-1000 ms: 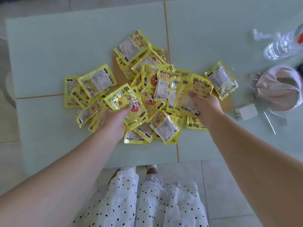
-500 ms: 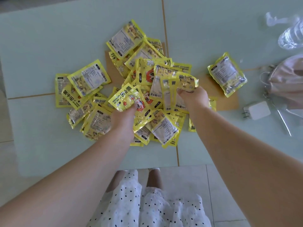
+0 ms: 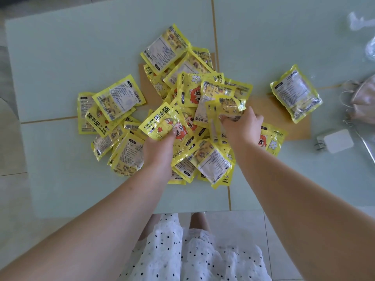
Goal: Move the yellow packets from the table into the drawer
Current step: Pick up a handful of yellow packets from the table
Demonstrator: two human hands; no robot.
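Note:
Several yellow packets lie heaped (image 3: 182,94) in the middle of the pale green table (image 3: 60,57). My left hand (image 3: 160,151) grips a yellow packet (image 3: 162,122) with a red cartoon face, thumb on top, at the near left of the heap. My right hand (image 3: 241,128) grips a small bunch of yellow packets (image 3: 223,110) at the heap's right side. One yellow packet (image 3: 296,94) lies apart to the right. No drawer is in view.
A white charger plug (image 3: 336,140) sits at the right, near a pinkish drawstring pouch (image 3: 363,100) and clear plastic (image 3: 371,47) at the right edge. Brown card (image 3: 284,118) lies under the heap. The table's near edge (image 3: 142,213) is just above my dotted skirt.
My right hand has drawn its bunch of packets left and inward over the heap. My left hand has lifted its packet slightly. The camera has come closer to the table.

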